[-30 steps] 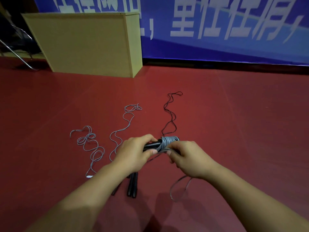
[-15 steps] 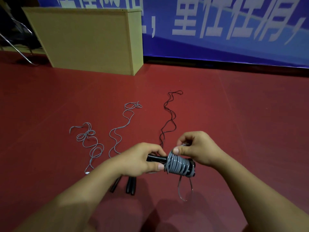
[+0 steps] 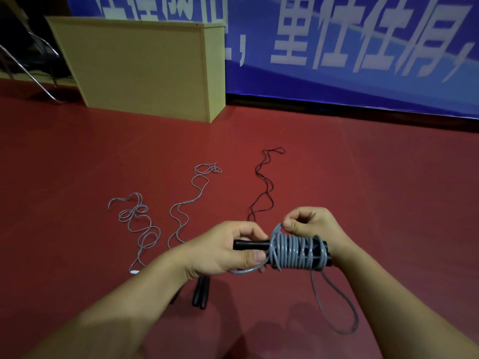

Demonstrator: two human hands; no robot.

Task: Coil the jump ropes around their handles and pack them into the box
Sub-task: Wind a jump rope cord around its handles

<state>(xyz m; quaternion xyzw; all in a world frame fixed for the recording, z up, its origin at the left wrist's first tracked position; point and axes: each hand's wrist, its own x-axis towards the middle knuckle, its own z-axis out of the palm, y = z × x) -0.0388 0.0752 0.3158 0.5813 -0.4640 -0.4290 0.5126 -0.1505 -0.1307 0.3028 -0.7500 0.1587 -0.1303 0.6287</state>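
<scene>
A red floor (image 3: 363,203) runs to a blue banner (image 3: 337,47) along the far wall, with a tan box (image 3: 140,68) standing far left and a metal chair frame (image 3: 31,73) beside it. Three ropes lie uncoiled mid-floor: a grey rope (image 3: 137,224) at left, a second grey one (image 3: 191,200) to its right, and a black rope (image 3: 264,187) right of that, their black handles (image 3: 199,294) showing near, below the left forearm. Nearest the camera a person winds a fourth rope. The left hand (image 3: 223,250) is wrapped round the bare end of the paired handles (image 3: 251,246), thumb pressing on top. The right hand (image 3: 311,226), fingers curled, pinches a strand just above the grey coil (image 3: 295,252), which covers most of the handles' right half. A short loop (image 3: 337,304) hangs off the coil. The step looks like the last turns of this winding; next the loop needs wrapping on and its end tucked under a turn so the bundle holds, then carrying far left to the box. Compared with half a second ago, the bundle sits nearer the camera, the turns have spread further along the handles, and the right hand has moved up over the coil's left end.
</scene>
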